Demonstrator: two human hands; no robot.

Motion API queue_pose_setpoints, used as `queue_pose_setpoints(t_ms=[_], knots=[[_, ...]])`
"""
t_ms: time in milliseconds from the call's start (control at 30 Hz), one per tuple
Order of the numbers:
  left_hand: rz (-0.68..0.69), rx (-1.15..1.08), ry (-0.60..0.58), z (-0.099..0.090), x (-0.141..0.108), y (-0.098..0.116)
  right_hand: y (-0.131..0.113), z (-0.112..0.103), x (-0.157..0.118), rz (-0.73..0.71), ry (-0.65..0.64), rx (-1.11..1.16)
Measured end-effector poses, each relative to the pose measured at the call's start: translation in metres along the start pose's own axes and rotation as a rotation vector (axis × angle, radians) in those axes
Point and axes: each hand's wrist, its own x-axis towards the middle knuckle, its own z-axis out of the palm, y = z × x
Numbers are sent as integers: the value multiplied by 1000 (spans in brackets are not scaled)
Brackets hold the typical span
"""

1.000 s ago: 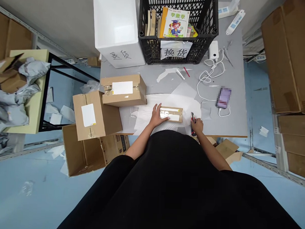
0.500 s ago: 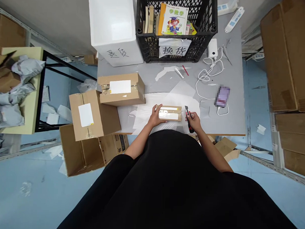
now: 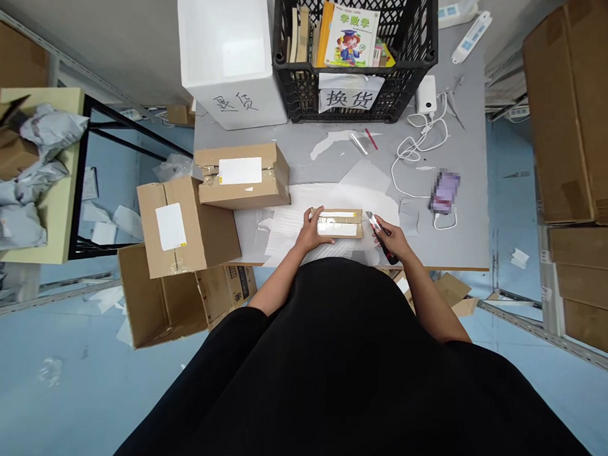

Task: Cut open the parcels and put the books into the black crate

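Observation:
A small taped cardboard box (image 3: 351, 224) with a white label lies on white foam sheeting (image 3: 289, 221) near the table's front edge. My left hand (image 3: 311, 232) grips its left end, thumb along the near side and fingers on the far side. In my right hand (image 3: 396, 242) is a black and red utility knife (image 3: 384, 241), my fingers wrapped round its handle. The blade end points up and left, just beyond the box's right end and apart from it.
Two labelled cartons (image 3: 246, 176) (image 3: 187, 227) stand to the left, above an open carton (image 3: 156, 303). Behind are a white bin (image 3: 228, 52) and a black crate (image 3: 352, 116) of books. A phone (image 3: 444, 192) with a white cable (image 3: 409, 152) lies to the right on the table (image 3: 458, 240).
My right hand has shifted slightly right, and the knife has tilted so its blade leans further left towards the box. My left hand and the box stay put.

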Motion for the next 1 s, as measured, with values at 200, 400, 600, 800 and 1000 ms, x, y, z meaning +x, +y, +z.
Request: queue_pose_setpoints(t_ms=[200,400,600,800,1000], knots=[[7,14,16,1,-1,0,-1,2,-4,25,-44,26],[7,54,44,4,-1,0,2,1,-4,0,-99,1],[-3,100,68,7,-2,0,6,0,-6,-26,-120,-85],[24,140,109,10,-2,-4,6,-3,-14,0,-149,-120],[39,141,107,12,-1,-8,10,-3,-26,5,-159,-145]])
